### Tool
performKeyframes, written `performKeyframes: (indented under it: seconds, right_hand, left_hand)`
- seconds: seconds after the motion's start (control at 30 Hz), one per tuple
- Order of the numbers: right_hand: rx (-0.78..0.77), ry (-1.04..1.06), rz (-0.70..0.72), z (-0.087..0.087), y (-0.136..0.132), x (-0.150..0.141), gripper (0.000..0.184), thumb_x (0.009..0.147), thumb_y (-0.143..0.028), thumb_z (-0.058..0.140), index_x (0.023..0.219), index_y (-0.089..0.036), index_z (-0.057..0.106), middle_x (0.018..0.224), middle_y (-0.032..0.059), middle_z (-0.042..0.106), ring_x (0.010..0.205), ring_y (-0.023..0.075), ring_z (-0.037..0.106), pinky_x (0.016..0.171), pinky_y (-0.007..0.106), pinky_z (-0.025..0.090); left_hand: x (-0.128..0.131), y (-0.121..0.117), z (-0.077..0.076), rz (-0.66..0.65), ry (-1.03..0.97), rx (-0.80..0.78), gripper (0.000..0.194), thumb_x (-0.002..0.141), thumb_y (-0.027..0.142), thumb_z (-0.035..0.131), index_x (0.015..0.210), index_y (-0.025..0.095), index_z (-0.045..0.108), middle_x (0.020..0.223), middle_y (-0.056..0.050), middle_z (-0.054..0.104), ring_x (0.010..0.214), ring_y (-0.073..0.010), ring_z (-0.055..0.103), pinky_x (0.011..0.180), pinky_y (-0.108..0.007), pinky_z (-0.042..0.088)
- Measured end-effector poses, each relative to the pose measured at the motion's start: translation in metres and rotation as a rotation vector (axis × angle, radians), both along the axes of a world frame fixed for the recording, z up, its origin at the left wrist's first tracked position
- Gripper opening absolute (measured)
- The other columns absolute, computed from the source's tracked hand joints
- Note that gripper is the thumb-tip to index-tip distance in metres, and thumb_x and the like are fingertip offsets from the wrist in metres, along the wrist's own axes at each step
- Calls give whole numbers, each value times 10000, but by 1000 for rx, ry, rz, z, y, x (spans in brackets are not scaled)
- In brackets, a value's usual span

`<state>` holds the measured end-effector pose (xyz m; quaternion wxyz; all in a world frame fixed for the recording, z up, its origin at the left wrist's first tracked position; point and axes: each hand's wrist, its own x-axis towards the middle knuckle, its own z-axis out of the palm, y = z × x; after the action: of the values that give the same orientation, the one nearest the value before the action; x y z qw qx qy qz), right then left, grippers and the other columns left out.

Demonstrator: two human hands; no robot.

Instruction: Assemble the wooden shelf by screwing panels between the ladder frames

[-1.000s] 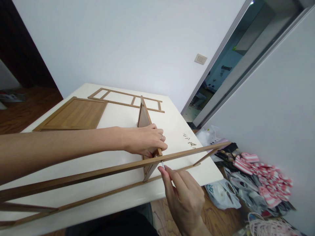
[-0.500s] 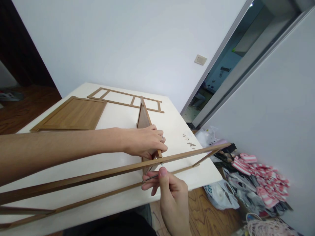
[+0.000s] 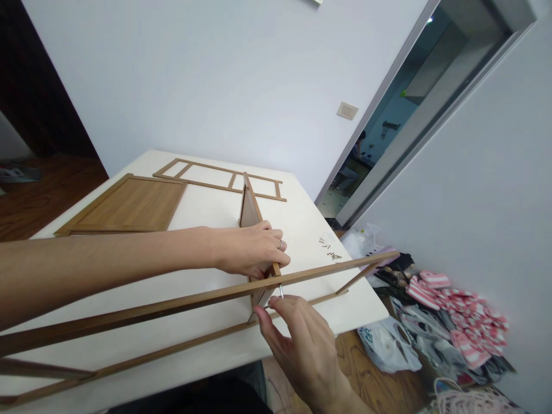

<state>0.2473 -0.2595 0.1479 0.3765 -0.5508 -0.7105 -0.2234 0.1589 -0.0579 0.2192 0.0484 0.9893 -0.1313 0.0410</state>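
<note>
My left hand (image 3: 261,248) is closed over the top edge of an upright wooden panel (image 3: 249,207), near the end that meets a standing wooden frame (image 3: 172,311). The panel butts against the frame's upper rail. On the near side of that joint my right hand (image 3: 308,342) pinches a thin metal hex key (image 3: 282,291) between thumb and fingers. The key's short end points up to the rail at the joint; whether it sits in a screw head is too small to tell.
All this stands on a white table (image 3: 297,224). A flat wooden panel (image 3: 133,202) and a ladder-like wooden frame (image 3: 211,168) lie farther back. Several small screws (image 3: 330,248) lie to the right. Plastic bags (image 3: 388,345) and striped cloth (image 3: 466,305) are heaped on the floor, right.
My right hand has turned at the hex key, from palm up with fingers extended to back of the hand up, thumb at left. My left hand keeps its grip on the panel.
</note>
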Motion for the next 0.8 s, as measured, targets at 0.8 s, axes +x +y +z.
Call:
performKeyframes:
  seconds: [0.8]
  right_hand:
    - [117,-855,149,54,22,25,174,914,-166,753,751,-165,693,573,-28,529,499,100,444,439,290,328]
  left_hand:
    - [-3,1,-1,-9,-12,31,272,804,152,813,829,207,548,903,-18,672,900,-217,562,768,-359,303]
